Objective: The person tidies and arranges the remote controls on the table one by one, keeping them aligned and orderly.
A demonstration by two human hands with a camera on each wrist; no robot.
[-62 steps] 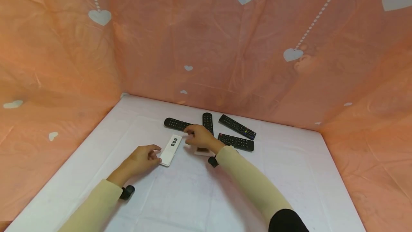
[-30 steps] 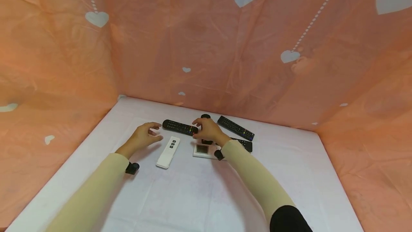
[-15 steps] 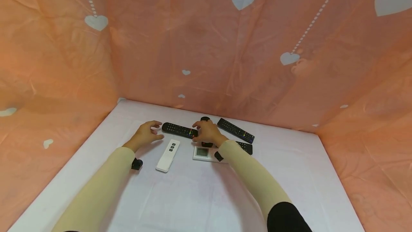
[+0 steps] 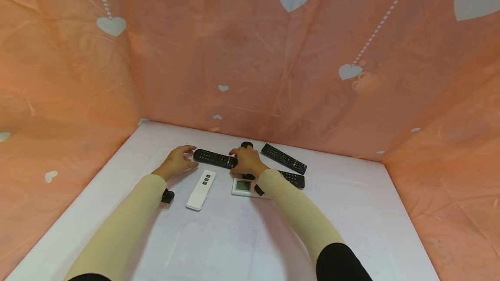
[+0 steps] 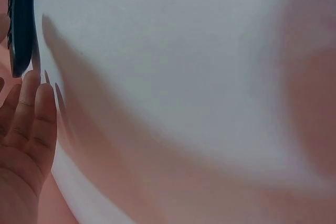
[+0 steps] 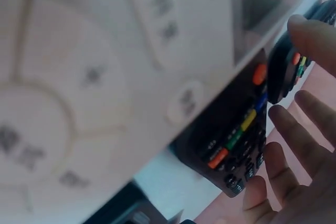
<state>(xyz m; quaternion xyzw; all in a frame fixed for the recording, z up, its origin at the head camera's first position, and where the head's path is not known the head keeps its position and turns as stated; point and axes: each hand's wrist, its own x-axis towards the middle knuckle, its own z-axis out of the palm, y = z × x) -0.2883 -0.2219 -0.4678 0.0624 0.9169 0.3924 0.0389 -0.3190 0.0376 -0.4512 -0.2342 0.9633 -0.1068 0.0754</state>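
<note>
In the head view, a black remote control [image 4: 212, 158] lies crosswise on the white table between my two hands. My left hand [image 4: 175, 162] is at its left end, fingers loosely bent; the left wrist view has its fingertips near the end of the remote [image 5: 22, 24]. My right hand [image 4: 248, 160] is at its right end, thumb and fingers spread to either side. In the right wrist view the thumb overlaps that remote [image 6: 286, 69], and the fingers look fairly straight. Beneath the right hand lies another black remote [image 4: 247, 145], mostly covered.
A white remote [image 4: 200, 192] with a few dark buttons lies nearer, left of centre. A pale remote with a screen [image 4: 243, 187] is partly under my right wrist. Two more black remotes [image 4: 284, 158] lie on the right. Orange cloth [image 4: 250, 55] with hearts walls the table.
My left hand has left the white remote's side and moved forward to the black remote's left end. My right hand shifted slightly right to its other end. Little moves in the last half second.
</note>
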